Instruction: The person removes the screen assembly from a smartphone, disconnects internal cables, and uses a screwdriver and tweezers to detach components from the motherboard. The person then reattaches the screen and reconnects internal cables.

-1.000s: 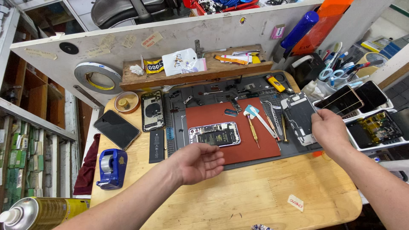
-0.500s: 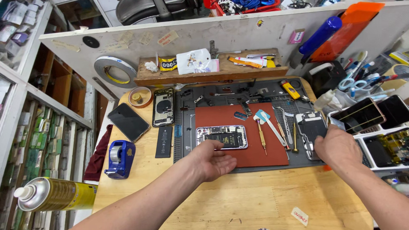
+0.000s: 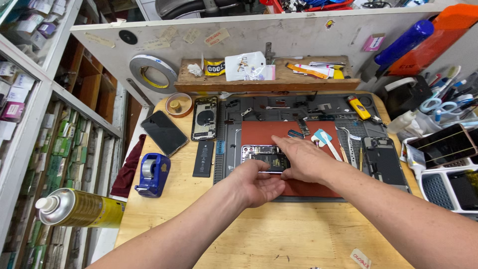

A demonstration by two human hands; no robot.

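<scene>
surface: we're at a round-edged pale wooden bench top (image 3: 279,239); a small white paper tag with red print (image 3: 361,258) lies near the front edge.
left hand (image 3: 259,184): fingers curled, touching the near edge of the opened smartphone chassis with exposed boards (image 3: 264,158); we can't tell if it's gripped.
right hand (image 3: 303,160): flat, fingers together, resting over the chassis' right part.
phone: on the red rubber pad (image 3: 308,187) inside the grey work mat (image 3: 234,124); long axis runs left-right; which end is the top we can't tell.
left side: yellow spray can with white nozzle (image 3: 79,208), blue tape dispenser (image 3: 152,174), black battery strip (image 3: 203,158), dark phone screen (image 3: 164,132), and shelves of small boxes.
right side: white tray (image 3: 428,184) holding dark phones.
far: wooden shelf (image 3: 269,82) carrying a white plastic bag and a yellow-black label; grey tape roll (image 3: 152,73) against the scuffed white board (image 3: 298,35) with paper stickers and a pink square tag.
</scene>
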